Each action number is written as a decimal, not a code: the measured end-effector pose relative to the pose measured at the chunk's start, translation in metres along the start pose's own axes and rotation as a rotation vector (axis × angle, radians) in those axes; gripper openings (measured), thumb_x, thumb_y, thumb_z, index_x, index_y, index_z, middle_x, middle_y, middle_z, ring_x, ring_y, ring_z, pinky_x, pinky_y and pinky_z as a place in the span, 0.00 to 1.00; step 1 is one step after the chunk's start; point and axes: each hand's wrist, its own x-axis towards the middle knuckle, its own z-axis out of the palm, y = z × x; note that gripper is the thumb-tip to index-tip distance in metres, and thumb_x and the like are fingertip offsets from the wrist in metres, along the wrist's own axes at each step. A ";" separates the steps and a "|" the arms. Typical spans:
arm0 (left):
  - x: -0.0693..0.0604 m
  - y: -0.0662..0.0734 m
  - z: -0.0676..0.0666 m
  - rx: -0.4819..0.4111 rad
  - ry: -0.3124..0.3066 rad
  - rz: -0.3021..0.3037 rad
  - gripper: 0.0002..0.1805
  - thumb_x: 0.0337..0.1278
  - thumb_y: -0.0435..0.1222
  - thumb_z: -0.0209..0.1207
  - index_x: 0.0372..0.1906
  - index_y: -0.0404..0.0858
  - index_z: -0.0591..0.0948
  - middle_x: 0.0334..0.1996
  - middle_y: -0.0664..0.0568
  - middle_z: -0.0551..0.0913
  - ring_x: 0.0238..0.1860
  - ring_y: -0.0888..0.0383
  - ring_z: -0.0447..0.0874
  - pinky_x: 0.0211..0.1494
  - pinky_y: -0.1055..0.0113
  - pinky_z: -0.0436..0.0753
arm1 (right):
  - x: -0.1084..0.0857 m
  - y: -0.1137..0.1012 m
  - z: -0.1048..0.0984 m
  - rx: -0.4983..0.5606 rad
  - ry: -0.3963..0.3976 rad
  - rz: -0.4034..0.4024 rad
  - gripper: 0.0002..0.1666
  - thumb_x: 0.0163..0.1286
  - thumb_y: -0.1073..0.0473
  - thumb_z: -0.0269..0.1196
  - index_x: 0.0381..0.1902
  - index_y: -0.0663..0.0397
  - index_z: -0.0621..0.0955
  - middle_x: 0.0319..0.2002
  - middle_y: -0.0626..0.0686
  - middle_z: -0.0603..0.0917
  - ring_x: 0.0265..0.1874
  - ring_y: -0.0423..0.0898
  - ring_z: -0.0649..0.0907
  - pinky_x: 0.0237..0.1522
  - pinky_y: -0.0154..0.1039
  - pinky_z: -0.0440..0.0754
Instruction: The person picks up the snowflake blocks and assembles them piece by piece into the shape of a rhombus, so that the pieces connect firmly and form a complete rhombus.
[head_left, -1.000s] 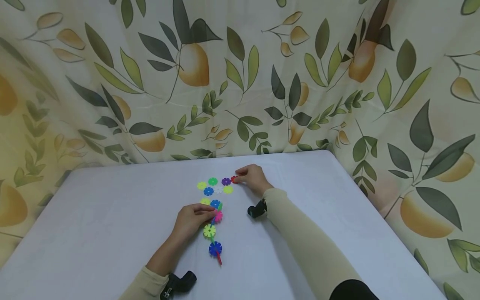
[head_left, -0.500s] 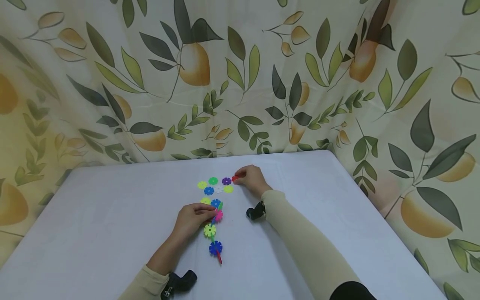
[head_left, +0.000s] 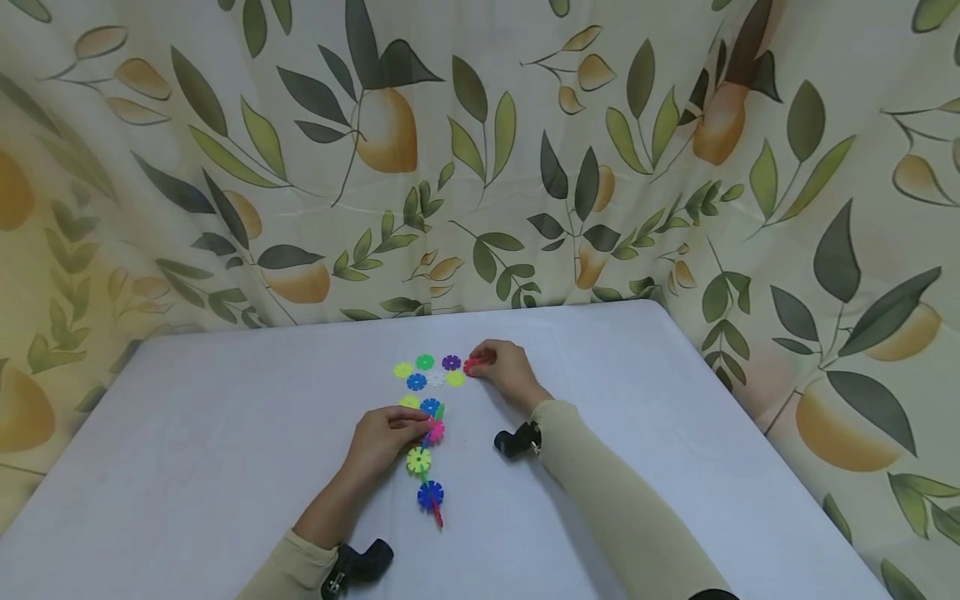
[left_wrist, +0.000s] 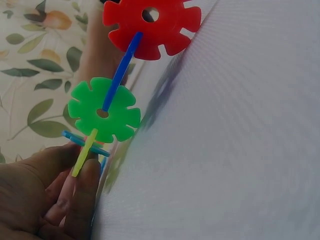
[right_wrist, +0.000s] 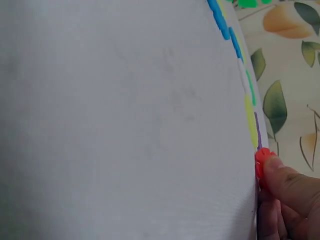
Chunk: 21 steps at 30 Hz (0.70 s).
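Note:
Near the middle of the table, my left hand (head_left: pixel 384 439) pinches a chain of interlocked plastic snowflake discs (head_left: pixel 418 461), standing on edge and running toward me. Up close in the left wrist view, the chain has a red disc (left_wrist: pixel 170 30), a green disc (left_wrist: pixel 100 107) and blue and yellow ones seen edge-on, with thumb and fingers at its far end. Farther off and to the right, my right hand (head_left: pixel 508 371) pinches a red snowflake disc (right_wrist: pixel 262 160) between thumb and fingers, beside the purple disc (head_left: pixel 451 362). The fingertips partly cover the red disc.
Several loose discs lie flat beyond the chain, among them a green disc (head_left: pixel 425 362), a blue disc (head_left: pixel 416 382), and a yellow disc (head_left: pixel 403 369). A white cloth covers the table (head_left: pixel 225 433). A leaf-and-fruit patterned curtain (head_left: pixel 480 242) hangs along its far edge.
The right hand has shifted slightly toward me and to the right with the red disc, which now shows more. The left hand and the chain stay in place.

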 end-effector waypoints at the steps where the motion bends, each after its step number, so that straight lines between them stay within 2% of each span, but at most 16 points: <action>1: 0.000 0.000 0.000 0.003 0.000 0.001 0.11 0.59 0.41 0.67 0.42 0.40 0.88 0.34 0.52 0.89 0.35 0.62 0.86 0.41 0.69 0.86 | -0.002 0.000 0.000 0.014 -0.003 0.004 0.11 0.61 0.61 0.71 0.43 0.53 0.85 0.38 0.50 0.86 0.39 0.46 0.82 0.49 0.43 0.81; 8: -0.001 0.000 -0.001 0.009 0.000 0.010 0.11 0.57 0.42 0.68 0.42 0.40 0.88 0.34 0.53 0.89 0.36 0.62 0.86 0.41 0.69 0.85 | -0.016 -0.001 0.006 0.085 0.005 0.027 0.09 0.65 0.60 0.68 0.44 0.51 0.86 0.35 0.48 0.86 0.36 0.43 0.81 0.43 0.38 0.81; 15: -0.001 0.000 -0.002 -0.028 -0.015 0.018 0.11 0.58 0.40 0.68 0.42 0.38 0.87 0.35 0.50 0.90 0.36 0.61 0.87 0.41 0.69 0.86 | -0.029 -0.007 0.018 0.178 -0.033 0.063 0.11 0.66 0.58 0.67 0.46 0.50 0.87 0.38 0.48 0.87 0.35 0.41 0.82 0.38 0.34 0.82; 21: 0.000 0.000 -0.001 -0.016 -0.025 0.024 0.11 0.58 0.41 0.67 0.42 0.39 0.88 0.35 0.51 0.90 0.36 0.61 0.87 0.42 0.68 0.86 | -0.037 -0.010 0.025 0.215 -0.052 0.067 0.11 0.67 0.56 0.66 0.46 0.51 0.87 0.37 0.47 0.87 0.33 0.41 0.82 0.36 0.33 0.80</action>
